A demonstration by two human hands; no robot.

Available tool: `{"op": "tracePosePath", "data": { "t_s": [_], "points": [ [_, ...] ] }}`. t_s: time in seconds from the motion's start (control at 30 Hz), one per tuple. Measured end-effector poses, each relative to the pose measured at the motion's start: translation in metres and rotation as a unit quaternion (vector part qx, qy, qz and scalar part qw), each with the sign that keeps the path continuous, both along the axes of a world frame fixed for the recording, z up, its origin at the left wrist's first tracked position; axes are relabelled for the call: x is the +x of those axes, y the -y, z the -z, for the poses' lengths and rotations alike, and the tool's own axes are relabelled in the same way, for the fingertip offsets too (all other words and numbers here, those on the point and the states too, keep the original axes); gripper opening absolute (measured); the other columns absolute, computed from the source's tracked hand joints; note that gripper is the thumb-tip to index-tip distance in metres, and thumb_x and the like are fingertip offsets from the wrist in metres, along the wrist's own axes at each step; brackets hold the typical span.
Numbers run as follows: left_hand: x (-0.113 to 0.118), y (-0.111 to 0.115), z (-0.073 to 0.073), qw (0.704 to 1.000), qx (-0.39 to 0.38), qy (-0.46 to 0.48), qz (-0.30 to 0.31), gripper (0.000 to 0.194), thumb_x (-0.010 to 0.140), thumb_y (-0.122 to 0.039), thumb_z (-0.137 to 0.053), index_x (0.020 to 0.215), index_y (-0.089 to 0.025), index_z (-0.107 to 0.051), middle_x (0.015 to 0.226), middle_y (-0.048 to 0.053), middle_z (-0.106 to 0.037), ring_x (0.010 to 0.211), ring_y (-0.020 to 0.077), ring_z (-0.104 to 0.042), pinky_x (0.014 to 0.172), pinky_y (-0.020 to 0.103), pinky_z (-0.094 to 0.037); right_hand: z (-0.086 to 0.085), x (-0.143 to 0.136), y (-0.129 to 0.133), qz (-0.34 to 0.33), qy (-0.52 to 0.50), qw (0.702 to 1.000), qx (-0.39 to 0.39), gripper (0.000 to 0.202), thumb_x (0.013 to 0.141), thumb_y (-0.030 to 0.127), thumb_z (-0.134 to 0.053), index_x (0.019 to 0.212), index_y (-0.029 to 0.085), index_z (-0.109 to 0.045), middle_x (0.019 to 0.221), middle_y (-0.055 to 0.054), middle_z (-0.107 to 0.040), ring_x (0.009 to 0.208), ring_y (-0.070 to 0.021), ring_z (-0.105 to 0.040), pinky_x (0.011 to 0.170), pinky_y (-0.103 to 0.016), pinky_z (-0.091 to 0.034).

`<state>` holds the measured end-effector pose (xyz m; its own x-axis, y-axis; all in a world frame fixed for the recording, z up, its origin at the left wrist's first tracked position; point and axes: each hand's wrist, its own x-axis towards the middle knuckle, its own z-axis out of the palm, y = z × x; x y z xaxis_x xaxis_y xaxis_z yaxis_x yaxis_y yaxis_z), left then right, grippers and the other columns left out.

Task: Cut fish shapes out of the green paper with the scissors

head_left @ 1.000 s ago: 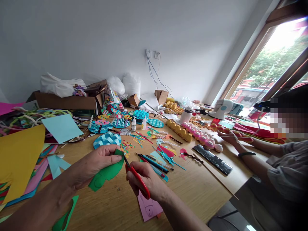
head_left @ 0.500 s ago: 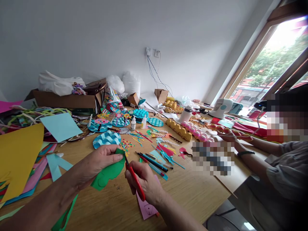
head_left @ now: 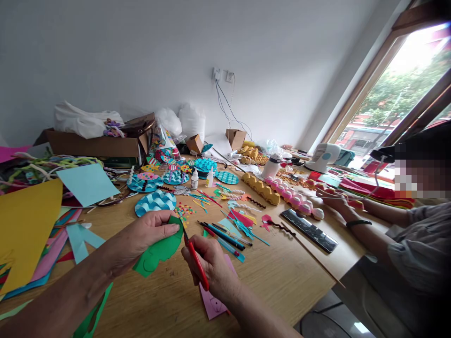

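Green paper cutout [head_left: 160,251] pinched at its top edge by left hand [head_left: 141,239], thumb on top, fingers curled under; piece is held just above the wooden table [head_left: 282,277], in front of the person. Right hand [head_left: 211,267] is closed around the red-handled scissors [head_left: 194,259], blades pointing up and touching the right edge of the green paper (blade gap too small to tell whether open or closed).

Under the right wrist: pink paper piece [head_left: 213,300] flat on the table. Green strip [head_left: 93,314] lies under the left forearm. Just beyond the hands: row of pens [head_left: 225,237] and coloured paper scraps [head_left: 243,220]. Blue wavy paper disc [head_left: 155,202] sits just behind the left hand. Far left: yellow sheet [head_left: 26,230] and light blue sheet [head_left: 86,183], overlapping a pile of other coloured papers. Cardboard box [head_left: 95,145] at the back by the wall.

Right side: another person sits at the table, hand [head_left: 331,197] near a pink egg-carton piece [head_left: 294,199], with a yellow egg-carton piece [head_left: 260,188] next to it. Dark flat bar [head_left: 310,230] lies between that person and the scraps.
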<state>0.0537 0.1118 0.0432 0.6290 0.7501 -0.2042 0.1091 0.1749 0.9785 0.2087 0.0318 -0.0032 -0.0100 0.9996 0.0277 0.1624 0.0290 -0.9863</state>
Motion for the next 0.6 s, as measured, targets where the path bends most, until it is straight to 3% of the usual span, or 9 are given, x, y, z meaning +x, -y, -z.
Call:
{"op": "tracePosePath", "data": {
  "t_s": [0.17, 0.27, 0.4, 0.53, 0.6],
  "points": [
    [0.000, -0.003, -0.002, 0.999, 0.030, -0.013, 0.000, 0.032, 0.062, -0.047, -0.081, 0.071, -0.019, -0.067, 0.058, -0.005, -0.056, 0.050, 0.0097, -0.043, 0.046, 0.019, -0.036, 0.005, 0.001, -0.001, -0.025, -0.037, 0.999, -0.016, 0.045, 0.080, 0.058, -0.062, 0.063, 0.021, -0.044, 0.045, 0.008, -0.042, 0.037, -0.0069, -0.040, 0.036, -0.018, -0.030],
    [-0.001, -0.004, -0.006, 0.998, 0.060, -0.030, -0.009, 0.028, 0.059, -0.042, -0.081, 0.066, -0.020, -0.065, 0.056, -0.006, -0.052, 0.049, 0.0103, -0.042, 0.044, 0.020, -0.035, 0.005, 0.006, -0.004, -0.006, -0.080, 0.997, -0.007, 0.042, 0.080, 0.056, -0.061, 0.066, 0.020, -0.046, 0.047, 0.007, -0.045, 0.040, -0.0073, -0.042, 0.041, -0.019, -0.035],
    [-0.004, -0.007, -0.008, 0.989, 0.133, -0.060, 0.023, 0.019, 0.063, -0.036, -0.077, 0.064, -0.023, -0.063, 0.055, -0.006, -0.049, 0.050, 0.0123, -0.041, 0.043, 0.021, -0.034, -0.011, 0.012, -0.009, 0.029, -0.131, 0.991, 0.017, 0.035, 0.069, 0.044, -0.074, 0.073, 0.019, -0.050, 0.059, 0.008, -0.049, 0.049, -0.0077, -0.045, 0.049, -0.021, -0.040],
    [-0.004, -0.010, -0.003, 0.968, 0.230, -0.080, 0.064, 0.016, 0.066, -0.031, -0.073, 0.060, -0.023, -0.060, 0.057, -0.005, -0.049, 0.054, 0.0142, -0.044, 0.048, 0.022, -0.035, -0.032, 0.011, -0.017, -0.002, -0.085, 0.996, 0.033, 0.034, 0.064, 0.033, -0.082, 0.077, 0.018, -0.054, 0.069, 0.005, -0.057, 0.059, -0.0085, -0.049, 0.054, -0.021, -0.039],
    [-0.003, -0.011, -0.002, 0.960, 0.251, -0.091, 0.084, 0.011, 0.066, -0.028, -0.071, 0.062, -0.023, -0.063, 0.060, -0.004, -0.054, 0.059, 0.0160, -0.049, 0.053, 0.024, -0.038, -0.039, 0.009, -0.023, -0.043, -0.054, 0.998, 0.016, 0.034, 0.062, 0.030, -0.082, 0.076, 0.019, -0.053, 0.065, 0.007, -0.054, 0.055, -0.0081, -0.047, 0.051, -0.020, -0.038]
  ]
}}
